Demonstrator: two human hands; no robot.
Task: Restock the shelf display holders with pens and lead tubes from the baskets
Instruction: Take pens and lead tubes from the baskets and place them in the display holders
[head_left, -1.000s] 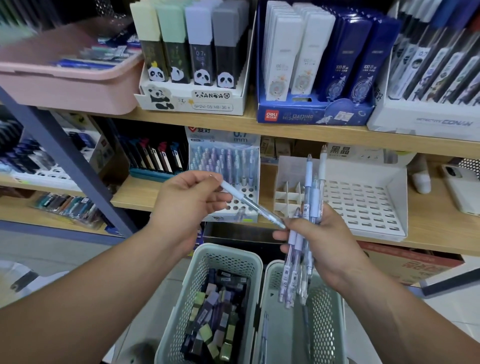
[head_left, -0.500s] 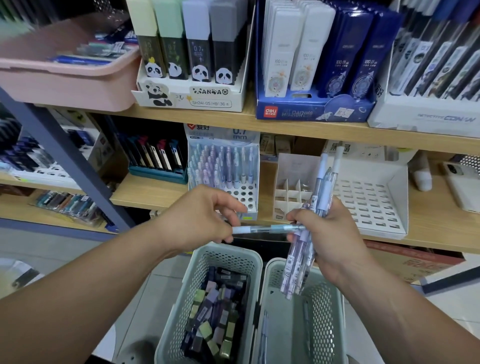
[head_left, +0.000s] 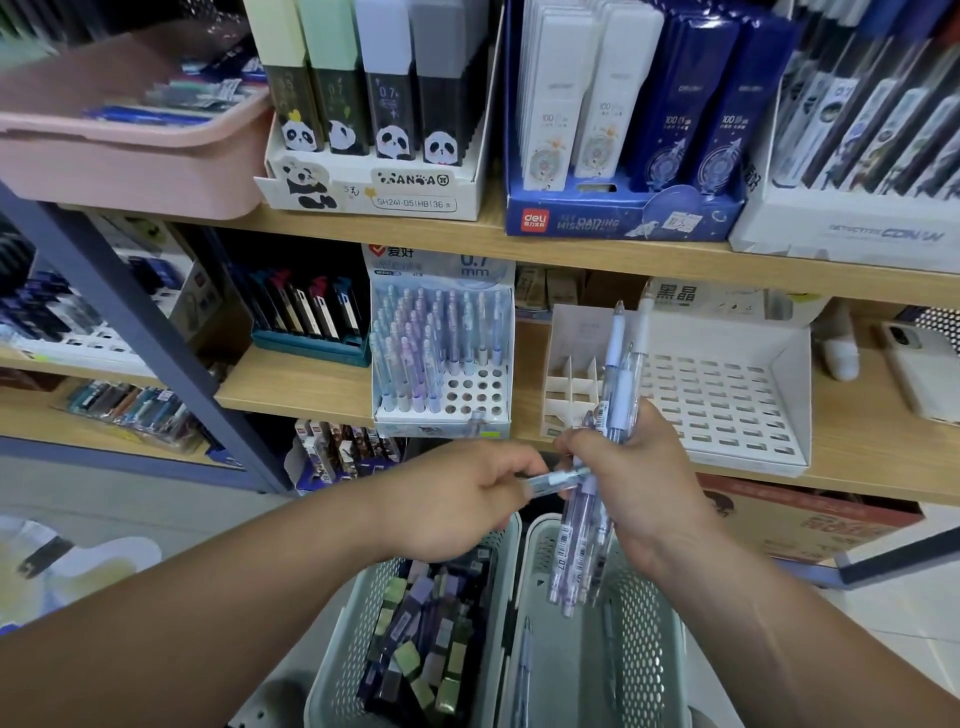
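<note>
My right hand (head_left: 636, 480) grips a bunch of pale blue and lilac pens (head_left: 597, 499), held upright above the right basket (head_left: 670, 623). My left hand (head_left: 457, 499) pinches one clear pen (head_left: 556, 480) that lies level, its tip against the bunch. Straight ahead on the middle shelf stands the pen display holder (head_left: 441, 358), its left rows filled and several holes at the front right bare. The left basket (head_left: 337, 649) holds many lead tubes (head_left: 426, 634). On the upper shelf stands the panda lead tube box (head_left: 374, 182).
A white slotted tray (head_left: 727, 395) with a small divider grid sits right of the pen holder. A pink bin (head_left: 130, 161) and a blue boxed display (head_left: 623, 213) fill the upper shelf. A blue slanted post (head_left: 119, 317) crosses the left side. A phone (head_left: 919, 364) lies far right.
My left hand came down from in front of the display with the single pen, turning it level and bringing its tip to the bunch in my right hand.
</note>
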